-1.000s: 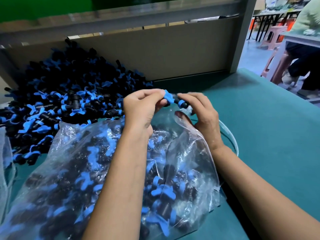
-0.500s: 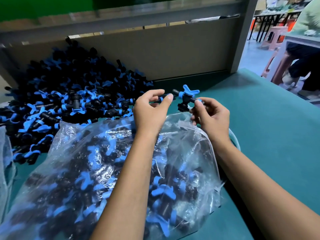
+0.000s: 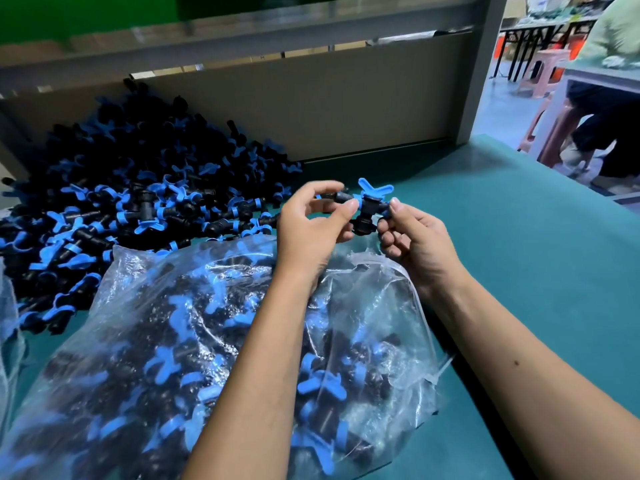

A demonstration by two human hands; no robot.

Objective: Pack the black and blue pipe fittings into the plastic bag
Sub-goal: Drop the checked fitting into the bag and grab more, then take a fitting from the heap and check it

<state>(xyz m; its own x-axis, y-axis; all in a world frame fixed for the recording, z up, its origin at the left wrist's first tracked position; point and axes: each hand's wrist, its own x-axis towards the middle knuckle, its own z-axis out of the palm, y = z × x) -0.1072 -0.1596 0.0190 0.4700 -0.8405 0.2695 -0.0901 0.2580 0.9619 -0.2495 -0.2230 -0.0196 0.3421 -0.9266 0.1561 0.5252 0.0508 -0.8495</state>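
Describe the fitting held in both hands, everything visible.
The held fitting is a small black tee-shaped body, plastic by its look, with a blue winged handle standing up on top and a black socket pointing down. It is held level in the air above the open mouth of the plastic bag, over the green table. The left hand pinches its left arm, the right hand its right end. Nothing else touches it.

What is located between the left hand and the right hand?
In the head view, one black and blue pipe fitting spans between the left hand and the right hand; both pinch it above the plastic bag.
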